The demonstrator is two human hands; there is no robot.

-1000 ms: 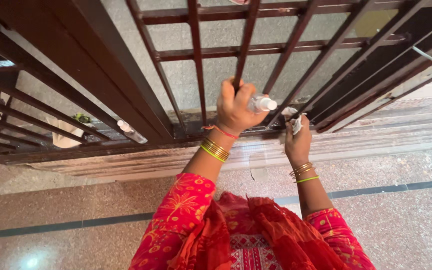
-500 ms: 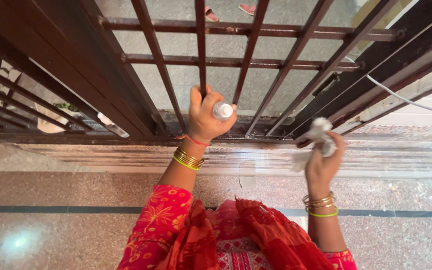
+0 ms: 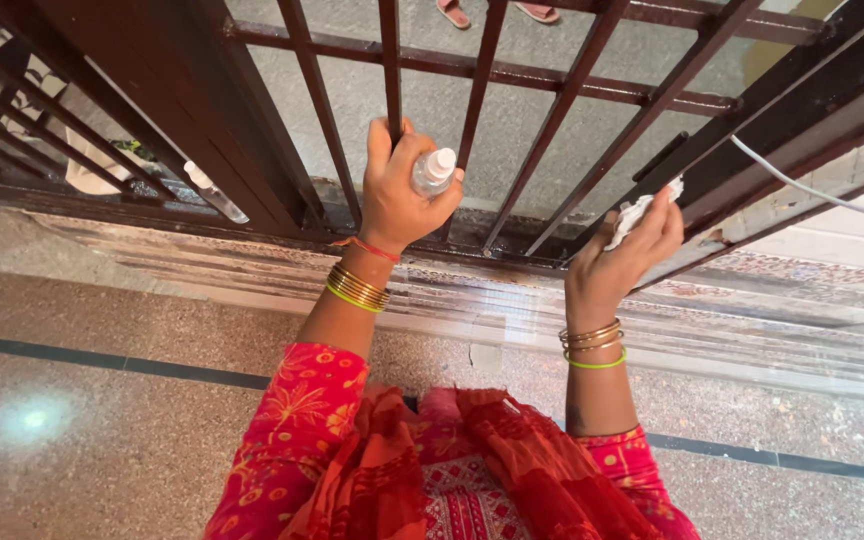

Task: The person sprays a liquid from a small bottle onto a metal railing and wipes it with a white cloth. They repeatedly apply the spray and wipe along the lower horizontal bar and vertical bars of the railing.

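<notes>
A dark brown metal grille gate (image 3: 562,100) stands in front of me, seen from above. My left hand (image 3: 392,195) grips one of its vertical bars while also holding a small clear spray bottle (image 3: 432,172) with a white nozzle. My right hand (image 3: 622,260) holds a crumpled white cloth (image 3: 637,212) pressed against a slanted bar near the gate's lower right frame. Both wrists carry gold and green bangles, and a red thread circles the left wrist. My red patterned sleeves and scarf (image 3: 452,470) fill the bottom of the view.
A stone threshold (image 3: 252,275) runs under the gate. A second clear bottle (image 3: 214,192) lies by the frame at the left. A white cable (image 3: 812,190) runs along the right frame. Someone's sandalled feet (image 3: 497,10) show beyond the bars. Speckled floor with a dark stripe (image 3: 102,360) lies below.
My right hand has moved up from the threshold and put the cloth against the gate bar. My left hand keeps its grip on the bar and bottle; the view shifted slightly.
</notes>
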